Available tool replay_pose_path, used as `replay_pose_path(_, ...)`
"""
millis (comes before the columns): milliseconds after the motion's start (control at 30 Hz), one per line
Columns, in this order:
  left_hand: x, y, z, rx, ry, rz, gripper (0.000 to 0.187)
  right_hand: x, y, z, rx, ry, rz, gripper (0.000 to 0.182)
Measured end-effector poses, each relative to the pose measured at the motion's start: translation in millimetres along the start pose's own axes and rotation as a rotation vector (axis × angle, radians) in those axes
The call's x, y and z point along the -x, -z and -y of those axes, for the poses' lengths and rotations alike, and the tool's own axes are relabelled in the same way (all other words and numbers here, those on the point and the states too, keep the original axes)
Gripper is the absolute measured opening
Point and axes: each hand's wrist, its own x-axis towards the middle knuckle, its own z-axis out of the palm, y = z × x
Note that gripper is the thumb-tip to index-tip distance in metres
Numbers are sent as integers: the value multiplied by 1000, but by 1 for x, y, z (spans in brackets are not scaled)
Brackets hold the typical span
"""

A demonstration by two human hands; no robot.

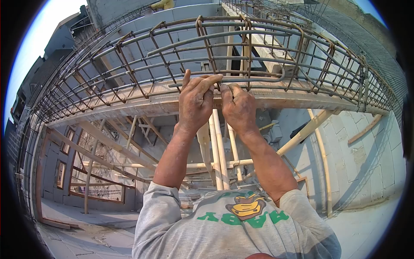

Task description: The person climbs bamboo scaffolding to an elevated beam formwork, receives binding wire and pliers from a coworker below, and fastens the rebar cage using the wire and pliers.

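My left hand [196, 101] and my right hand [238, 106] meet at the lower near side of a rebar cage [172, 60]. Both have their fingers curled and their thumbs and fingertips pinched close together. One finger of my left hand sticks up apart from the others. At the fingertips runs a loose-looking bar with a hooked end [267, 80], lying along the lower bars and touched by the hands. Whatever is pinched between the fingertips is too small or hidden to make out. Rusty stirrups [207, 41] cross the long bars just beyond.
Under the cage runs a wooden formwork board [146, 105]. Bamboo poles [302, 134] and wooden props slant below it, over a drop to a cluttered lower floor. Grey block walls [362, 151] stand at the right. More rebar and a yellow-clothed figure [163, 4] appear at the top.
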Motion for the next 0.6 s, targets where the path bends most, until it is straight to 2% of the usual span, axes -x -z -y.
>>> replay_pose_path(67,2,-2,-4,-19,12,-18,27,-1,-10,-22,-96,-3,-15,28)
replay_pose_path(200,20,-13,-13,-20,36,-194,16,0,1,4,-852,-612,123,28)
replay_pose_path(300,44,-17,-23,87,233,-287,14,-3,1,-3,-1031,-789,198,27)
replay_pose_path(333,47,-20,-25,265,442,-246,24,-3,0,-7,-1110,-808,211,25)
replay_pose_path(433,33,-21,-18,428,684,-138,37,-4,2,-14,-1326,-897,319,24)
replay_pose_path(467,27,-21,-20,530,672,-114,48,-5,8,-11,-1353,-962,375,23)
replay_pose_path(600,14,-22,-23,436,786,-16,48,-5,8,-13,-1352,-935,391,24)
